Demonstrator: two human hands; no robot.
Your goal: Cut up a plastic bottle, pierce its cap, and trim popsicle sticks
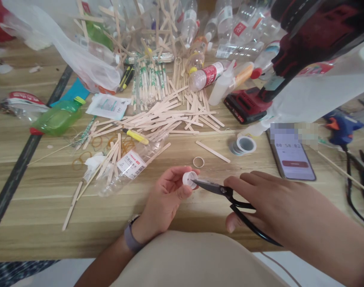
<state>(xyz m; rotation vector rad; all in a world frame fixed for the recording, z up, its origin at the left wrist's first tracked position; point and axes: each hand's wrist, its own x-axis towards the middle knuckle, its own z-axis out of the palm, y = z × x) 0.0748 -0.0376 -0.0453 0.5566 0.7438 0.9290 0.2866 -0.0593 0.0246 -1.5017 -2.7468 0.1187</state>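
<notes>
Between the thumb and fingers of my left hand (167, 197) is a white bottle cap (188, 180), its hollow side turned toward the right. My right hand (259, 203) grips black-handled scissors (225, 191). The scissor tips point left and reach into the cap's opening; whether they touch its inner face I cannot tell. Just beyond the cap lies a small ring (198, 162) on the wooden table (182, 239). A clear plastic bottle (128, 167) with a white label rests to the left of my left hand, with several wooden sticks against it.
Many flat wooden sticks (158, 117) spread across the middle. A yellow utility knife (136, 136) and green bottle (58, 115) lie left. A phone (292, 151), a spool (243, 145), a red-black power tool (268, 75) and a blue glue gun (343, 125) are right. Plastic bottles crowd the back.
</notes>
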